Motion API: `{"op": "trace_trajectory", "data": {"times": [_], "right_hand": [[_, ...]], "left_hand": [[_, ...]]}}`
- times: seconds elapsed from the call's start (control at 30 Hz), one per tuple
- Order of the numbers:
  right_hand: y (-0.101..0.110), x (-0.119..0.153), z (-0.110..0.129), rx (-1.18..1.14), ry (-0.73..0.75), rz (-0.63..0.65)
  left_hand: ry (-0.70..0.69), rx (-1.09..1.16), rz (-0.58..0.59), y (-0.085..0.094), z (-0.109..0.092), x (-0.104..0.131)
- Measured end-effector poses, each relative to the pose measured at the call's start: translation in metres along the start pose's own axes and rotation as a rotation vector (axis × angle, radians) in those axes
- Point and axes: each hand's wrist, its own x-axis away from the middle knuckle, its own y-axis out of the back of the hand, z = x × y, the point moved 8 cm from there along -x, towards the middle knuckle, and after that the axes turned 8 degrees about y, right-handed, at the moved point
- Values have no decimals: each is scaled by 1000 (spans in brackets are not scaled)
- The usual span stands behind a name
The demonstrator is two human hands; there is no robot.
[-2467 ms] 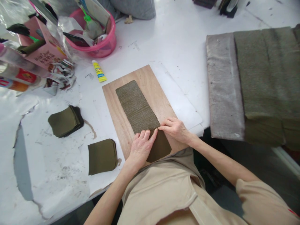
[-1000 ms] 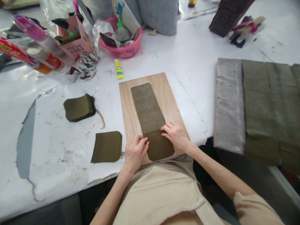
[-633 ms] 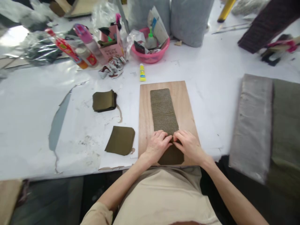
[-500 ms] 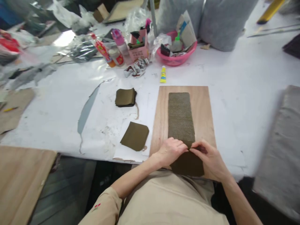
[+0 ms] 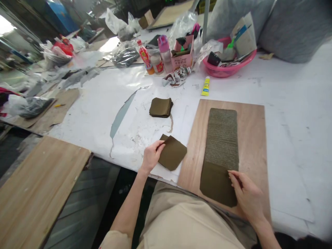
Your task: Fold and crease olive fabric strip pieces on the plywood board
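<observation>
My left hand (image 5: 151, 156) pinches the left corner of an olive-brown square piece (image 5: 174, 152), which looks like cloth or thin sheet. Part of another such piece (image 5: 164, 137) shows behind it. On a wooden board (image 5: 192, 138) in front of me lies a long textured olive strip (image 5: 221, 136). A smooth olive-brown piece (image 5: 218, 183) covers its near end. At the upper right corner of that smooth piece, my right hand (image 5: 246, 193) has thumb and forefinger closed on the edge. A neat stack of olive-brown pieces (image 5: 160, 107) sits farther back on the white table.
Behind the board lie a yellow tube (image 5: 205, 86) and a pink basket (image 5: 220, 71) of odds and ends. Left of these stand a pink box (image 5: 183, 57), a purple-capped bottle (image 5: 164, 52) and a red bottle (image 5: 144, 57). Another wooden board (image 5: 44, 186) is at left.
My left hand has left the board and moved left to the loose olive-brown piece, gripping its corner. My right hand stays by the piece on the board. The view has turned left.
</observation>
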Motion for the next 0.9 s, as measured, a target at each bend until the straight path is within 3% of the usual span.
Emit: {"op": "trace_trajectory", "data": {"times": [0.07,0.17,0.33,0.57,0.63,0.77,0.9], "right_hand": [[1,-1,3,33,39,-7],[1,-2,5,58,65,-2],[-1,-3,5,53,58,8],[2,-5,25,60,68,41],[1,-7,26,62,63,53],[1,-6,25,45,59,45],[1,-5,26,17,62,45]], "left_hand": [[4,-182,-50,-2,21,-4],[-8,-323,-109,-6,33,-4],[-28,-384,-201,-3,30,0],[-84,-580,-258,-5,24,7],[-121,-596,-239,-10,22,7],[-207,-612,-77,-28,22,7],[-218,-637,7,-36,29,6]]}}
